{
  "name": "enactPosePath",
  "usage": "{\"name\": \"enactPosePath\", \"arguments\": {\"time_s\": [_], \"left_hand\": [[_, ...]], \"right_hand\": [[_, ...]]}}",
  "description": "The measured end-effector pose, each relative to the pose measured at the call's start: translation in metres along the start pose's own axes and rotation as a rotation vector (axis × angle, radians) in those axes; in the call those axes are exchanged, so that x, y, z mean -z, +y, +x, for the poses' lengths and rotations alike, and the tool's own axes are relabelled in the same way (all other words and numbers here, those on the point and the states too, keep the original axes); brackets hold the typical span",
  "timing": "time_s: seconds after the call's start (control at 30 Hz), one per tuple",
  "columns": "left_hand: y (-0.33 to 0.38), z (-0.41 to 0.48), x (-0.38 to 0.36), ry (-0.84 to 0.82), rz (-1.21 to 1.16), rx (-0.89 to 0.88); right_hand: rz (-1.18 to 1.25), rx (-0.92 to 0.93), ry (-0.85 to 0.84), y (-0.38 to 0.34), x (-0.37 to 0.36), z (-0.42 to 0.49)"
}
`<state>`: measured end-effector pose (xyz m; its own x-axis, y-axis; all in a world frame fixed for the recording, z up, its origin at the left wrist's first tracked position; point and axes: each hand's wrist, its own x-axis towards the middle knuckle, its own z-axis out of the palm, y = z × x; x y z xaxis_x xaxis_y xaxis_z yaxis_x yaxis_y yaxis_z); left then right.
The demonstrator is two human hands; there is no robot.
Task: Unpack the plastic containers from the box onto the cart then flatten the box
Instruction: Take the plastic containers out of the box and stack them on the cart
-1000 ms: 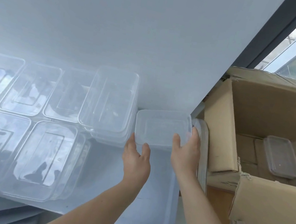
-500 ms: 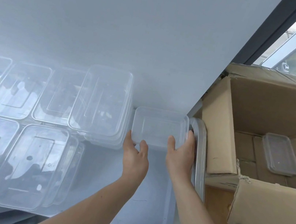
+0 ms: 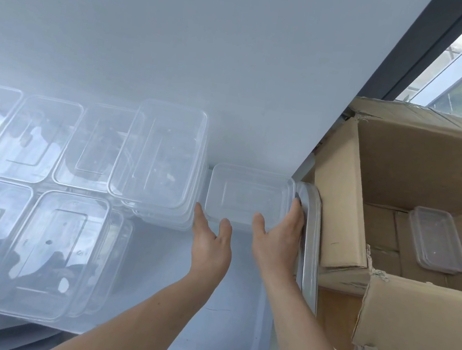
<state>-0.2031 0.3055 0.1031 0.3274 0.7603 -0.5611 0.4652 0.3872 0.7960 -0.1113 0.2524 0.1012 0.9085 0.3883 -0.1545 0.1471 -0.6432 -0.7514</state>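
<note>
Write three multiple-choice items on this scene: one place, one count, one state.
1. Where is the clear container between the left hand and right hand? A in the box B on the cart, back right corner C on the floor
2. How many containers show in the cardboard box? A none B one C three
3. The box is: A flattened B taped shut C open

B: it sits by the cart's metal rail.
B: one lone container lies on the bottom.
C: its flaps stand apart.
</note>
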Motion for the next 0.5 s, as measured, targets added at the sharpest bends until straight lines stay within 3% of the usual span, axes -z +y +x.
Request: {"name": "enactPosePath", "arguments": {"time_s": [0.5], "left_hand": [[0.01,-0.046,0.022,-0.014,0.129,-0.054]], "right_hand": [[-0.22,0.172,-0.254,-0.002,0.054,-0.042]]}}
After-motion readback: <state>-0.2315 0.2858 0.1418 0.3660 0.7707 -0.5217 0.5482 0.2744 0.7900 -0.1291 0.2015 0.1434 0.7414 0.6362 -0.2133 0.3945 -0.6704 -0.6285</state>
